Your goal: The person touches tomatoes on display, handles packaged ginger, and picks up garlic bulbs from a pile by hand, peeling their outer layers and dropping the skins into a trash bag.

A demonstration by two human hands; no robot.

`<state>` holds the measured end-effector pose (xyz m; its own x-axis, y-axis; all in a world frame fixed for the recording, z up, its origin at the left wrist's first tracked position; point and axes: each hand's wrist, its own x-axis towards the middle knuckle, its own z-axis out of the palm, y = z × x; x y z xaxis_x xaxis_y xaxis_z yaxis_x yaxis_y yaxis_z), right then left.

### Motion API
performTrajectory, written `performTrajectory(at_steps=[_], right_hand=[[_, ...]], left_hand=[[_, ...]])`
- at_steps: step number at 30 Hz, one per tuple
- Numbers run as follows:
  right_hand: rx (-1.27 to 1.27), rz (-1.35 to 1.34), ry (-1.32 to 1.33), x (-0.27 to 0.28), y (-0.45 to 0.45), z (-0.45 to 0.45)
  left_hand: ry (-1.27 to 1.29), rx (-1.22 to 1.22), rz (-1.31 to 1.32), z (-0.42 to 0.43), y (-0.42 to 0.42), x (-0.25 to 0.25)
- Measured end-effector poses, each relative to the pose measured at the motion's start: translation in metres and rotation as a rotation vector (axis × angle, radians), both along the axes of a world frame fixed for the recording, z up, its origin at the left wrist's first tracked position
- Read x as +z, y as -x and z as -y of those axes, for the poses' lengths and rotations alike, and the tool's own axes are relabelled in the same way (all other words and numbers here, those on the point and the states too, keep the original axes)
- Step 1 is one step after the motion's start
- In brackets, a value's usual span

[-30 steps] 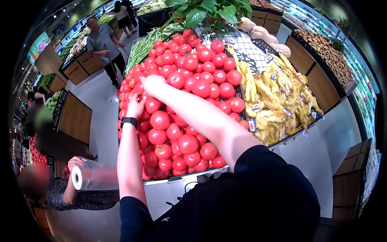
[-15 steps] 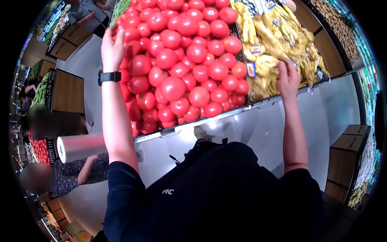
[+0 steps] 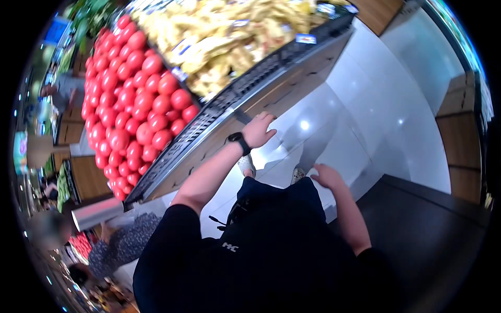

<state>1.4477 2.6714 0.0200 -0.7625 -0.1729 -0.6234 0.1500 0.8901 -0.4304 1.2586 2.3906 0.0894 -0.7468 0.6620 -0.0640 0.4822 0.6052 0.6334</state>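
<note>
My left hand (image 3: pixel 259 130), with a dark watch (image 3: pixel 238 142) on its wrist, is stretched out beside the front of the produce stand (image 3: pixel 282 96). Its fingers are extended and hold nothing. Lower and to the right, my right hand (image 3: pixel 327 176) hangs over the floor in front of my body, fingers loosely apart and nothing visible in them. A heap of red tomatoes (image 3: pixel 138 104) lies on the stand at the left. Next to it is a pile of yellow, knobbly produce (image 3: pixel 214 44) with blue-and-white labels, blurred here. A black slatted rail (image 3: pixel 229 94) edges both piles.
A roll of clear plastic bags (image 3: pixel 98 214) stands out at the lower left, near a person in a patterned top (image 3: pixel 125 242). A large dark surface (image 3: pixel 417 240) is at my right side. Wooden cabinets (image 3: pixel 459 141) stand farther right, across the shiny tiled floor (image 3: pixel 360 109).
Both hands have drawn back: the left from the tomatoes' far edge, the right from the yellow produce. The view has turned, with the stand now slanting at upper left.
</note>
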Motion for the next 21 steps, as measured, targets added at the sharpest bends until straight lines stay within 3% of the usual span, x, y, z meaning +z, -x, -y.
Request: performTrajectory(at_steps=[2, 6, 8, 10, 12, 14, 21], right_hand=[[-0.172, 0.032, 0.069, 0.029, -0.044, -0.018], [-0.283, 0.093, -0.015, -0.001, -0.126, -0.07], [-0.268, 0.164, -0.064, -0.016, -0.129, -0.096], [-0.374, -0.019, -0.059, -0.032, -0.112, -0.121], [-0.344, -0.037, -0.072, -0.036, -0.061, -0.145], [-0.251, -0.244, -0.16, -0.041, 0.002, -0.165], [-0.005, -0.496, -0.133, -0.088, 0.273, -0.178]], left_hand=[[0.216, -0.083, 0.045, -0.055, 0.029, -0.054], [0.824, -0.067, 0.178, -0.129, 0.086, -0.113], [0.861, 0.014, 0.231, -0.155, 0.093, -0.124], [0.891, 0.11, 0.287, -0.175, 0.099, -0.126], [0.727, 0.284, 0.307, -0.186, 0.097, -0.115], [0.707, 0.364, 0.346, -0.185, 0.111, -0.149], [0.587, 0.582, 0.39, -0.182, 0.159, -0.227]])
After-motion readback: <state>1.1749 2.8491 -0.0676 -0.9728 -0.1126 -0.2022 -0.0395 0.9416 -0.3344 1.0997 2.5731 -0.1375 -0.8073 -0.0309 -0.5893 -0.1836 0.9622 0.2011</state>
